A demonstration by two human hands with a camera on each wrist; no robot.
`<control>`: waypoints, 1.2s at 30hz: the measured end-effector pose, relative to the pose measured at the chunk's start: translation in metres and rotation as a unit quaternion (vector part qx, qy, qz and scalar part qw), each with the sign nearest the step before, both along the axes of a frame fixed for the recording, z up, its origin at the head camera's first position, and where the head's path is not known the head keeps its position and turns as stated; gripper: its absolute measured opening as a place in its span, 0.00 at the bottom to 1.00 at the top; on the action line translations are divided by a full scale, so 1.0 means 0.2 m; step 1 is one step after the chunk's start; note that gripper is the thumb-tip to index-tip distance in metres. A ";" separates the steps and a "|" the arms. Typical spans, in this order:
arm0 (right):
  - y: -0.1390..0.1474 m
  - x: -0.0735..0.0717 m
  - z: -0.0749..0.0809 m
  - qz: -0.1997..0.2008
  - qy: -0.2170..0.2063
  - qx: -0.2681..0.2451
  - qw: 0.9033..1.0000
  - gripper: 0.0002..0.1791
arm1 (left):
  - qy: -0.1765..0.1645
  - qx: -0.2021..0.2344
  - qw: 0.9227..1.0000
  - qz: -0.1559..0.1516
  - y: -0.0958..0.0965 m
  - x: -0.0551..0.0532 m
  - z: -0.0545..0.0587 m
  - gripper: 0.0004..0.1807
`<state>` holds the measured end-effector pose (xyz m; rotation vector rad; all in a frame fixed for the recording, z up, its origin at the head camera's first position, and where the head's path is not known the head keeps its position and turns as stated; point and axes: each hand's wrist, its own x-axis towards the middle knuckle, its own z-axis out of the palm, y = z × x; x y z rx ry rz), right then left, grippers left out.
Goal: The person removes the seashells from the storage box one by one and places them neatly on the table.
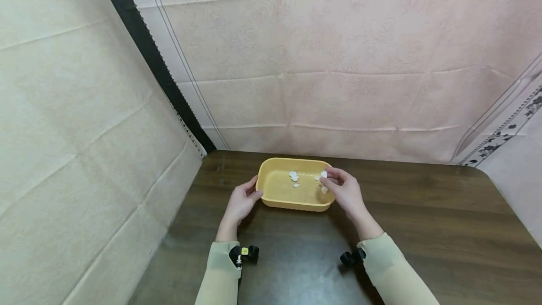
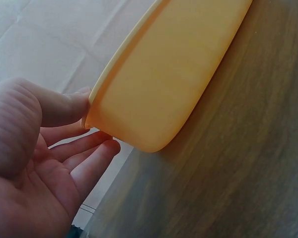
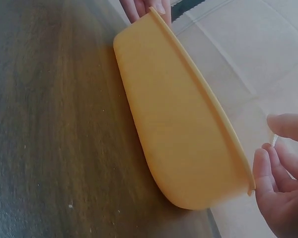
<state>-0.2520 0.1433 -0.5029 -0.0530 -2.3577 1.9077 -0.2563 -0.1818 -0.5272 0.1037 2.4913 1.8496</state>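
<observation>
A yellow plastic tray (image 1: 296,205) with rounded corners sits on the wooden table, several small white flat pieces (image 1: 294,179) scattered on its floor. My left hand (image 1: 241,201) grips the tray's left end; in the left wrist view its thumb (image 2: 64,108) lies on the rim and the fingers are outside and underneath. Over the tray's right end, my right hand (image 1: 345,192) pinches a small white piece (image 3: 273,139) between thumb and fingertips. Other white pieces lie below and around these fingers, partly hidden by them. The pieces' exact kind is too small to make out.
The dark brown table (image 1: 423,211) extends to both sides and in front of the tray. Pale patterned cloth (image 1: 338,60) hangs behind the table's far edge, and another cloth (image 1: 84,154) hangs on the left. Both wrists carry small black cameras (image 1: 252,254).
</observation>
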 end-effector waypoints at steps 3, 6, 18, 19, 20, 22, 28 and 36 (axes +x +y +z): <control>0.01 0.01 0.00 0.005 -0.002 -0.006 1.000 0.26 | 0.002 -0.003 1.000 0.000 0.00 0.00 -0.01 0.31; 0.02 0.02 0.01 0.008 -0.010 -0.008 1.000 0.26 | -0.002 -0.006 1.000 0.000 0.00 0.00 -0.01 0.31; 0.12 0.06 0.03 0.019 -0.031 -0.008 0.999 0.27 | -0.005 -0.009 1.000 0.004 0.00 -0.01 -0.01 0.31; 0.14 0.07 0.03 0.020 -0.032 -0.005 0.999 0.27 | -0.005 -0.009 1.000 0.004 0.00 -0.01 -0.01 0.31; 0.15 0.08 0.03 0.021 -0.034 -0.002 0.999 0.27 | -0.006 -0.008 1.000 0.004 0.00 -0.01 -0.01 0.31; 0.18 0.09 0.03 0.021 -0.034 0.004 0.999 0.27 | -0.005 -0.008 1.000 0.004 0.00 -0.01 -0.01 0.31; 0.28 0.13 0.00 0.019 -0.030 0.021 0.999 0.31 | -0.002 -0.008 1.000 0.002 0.00 0.00 -0.01 0.31; 0.38 0.18 -0.04 0.020 -0.045 0.049 0.998 0.31 | -0.007 -0.009 1.000 0.007 0.00 0.00 -0.01 0.31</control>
